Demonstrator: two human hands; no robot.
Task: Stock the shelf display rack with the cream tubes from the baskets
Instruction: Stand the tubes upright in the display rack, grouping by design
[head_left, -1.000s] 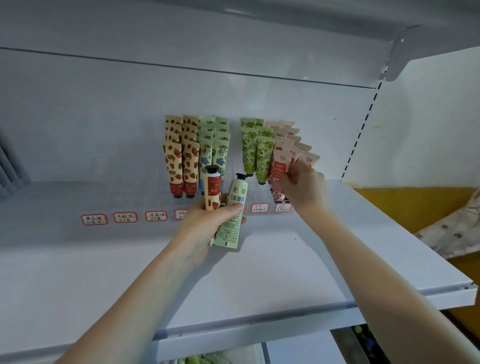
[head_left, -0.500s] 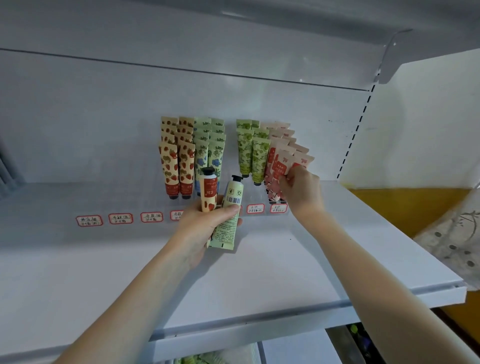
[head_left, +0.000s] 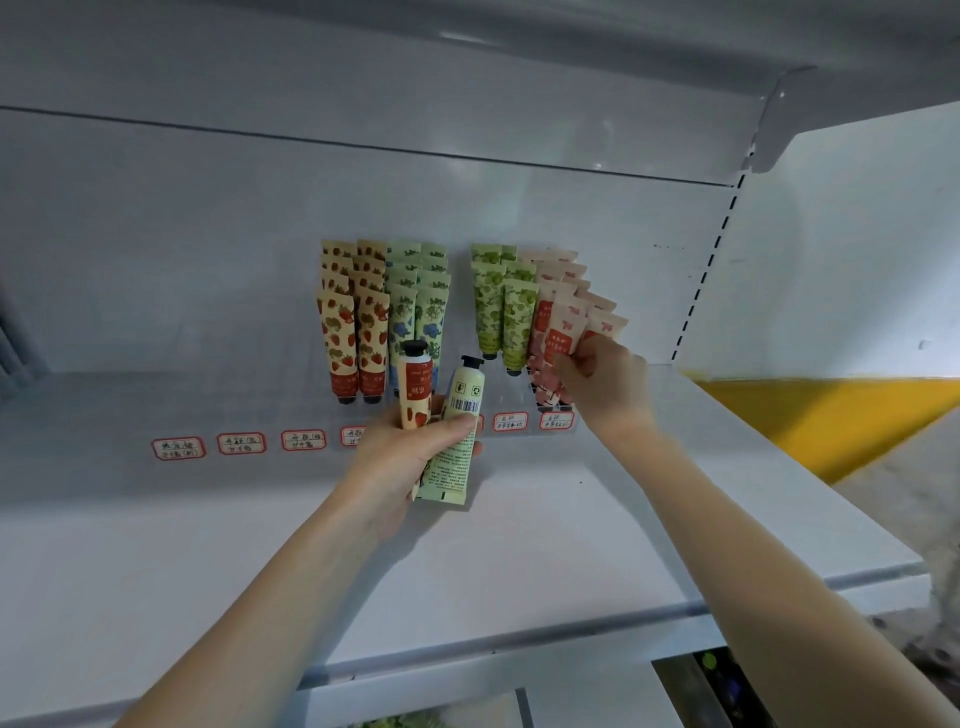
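Fingers curled, the left hand (head_left: 400, 462) grips a strawberry tube (head_left: 415, 387) and a pale green tube (head_left: 464, 395) before the rack (head_left: 511, 421), while the right hand (head_left: 602, 379) pinches a pink tube (head_left: 563, 327) in its end row; light, squashy and likely slick, they seem best held mid-body.

1 head-worn camera faces forward onto the shelf (head_left: 519, 545); near.
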